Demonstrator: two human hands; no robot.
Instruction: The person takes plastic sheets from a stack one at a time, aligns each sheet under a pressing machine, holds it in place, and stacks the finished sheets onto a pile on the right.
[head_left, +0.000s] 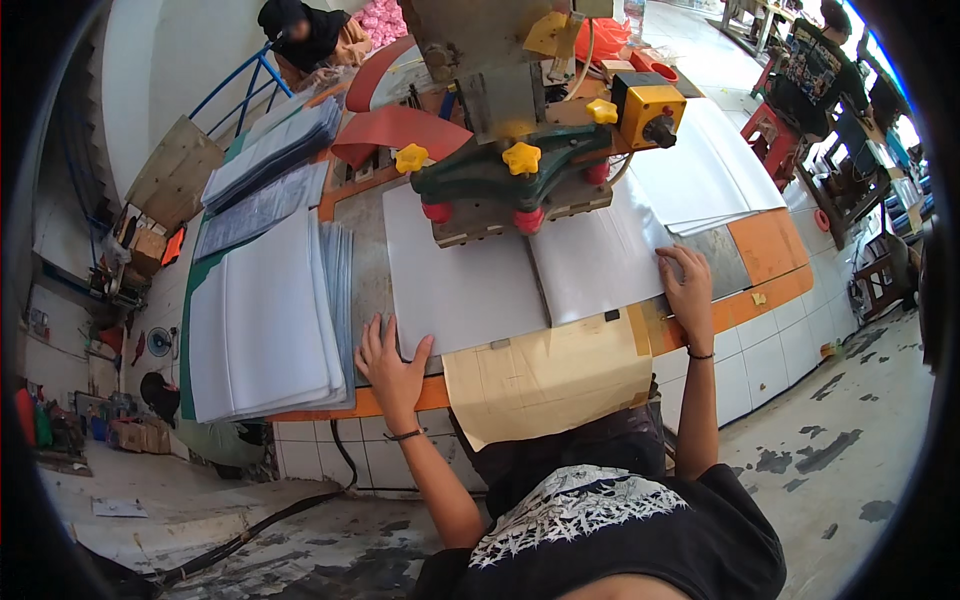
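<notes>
A white sheet (460,275) lies flat on the metal bed of a press, and a glossier clear-looking sheet (600,260) sits to its right, a dark gap between them. My left hand (393,362) rests with spread fingers at the white sheet's near left corner. At the right edge of the glossy sheet, my right hand (687,283) touches down with its fingers stretched out and somewhat bent. Above both sheets hangs the green press head (520,185) with yellow star knobs; it hides their far parts. Tan card (550,375) hangs over the table's near edge.
Stacked white sheets (260,310) stand left, with plastic-covered sheets (255,212) behind. More sheets (705,170) lie at the right. A yellow control box (652,112) is fixed beside the press head. One person (305,40) sits far left, another (822,70) far right near a red stool (770,140).
</notes>
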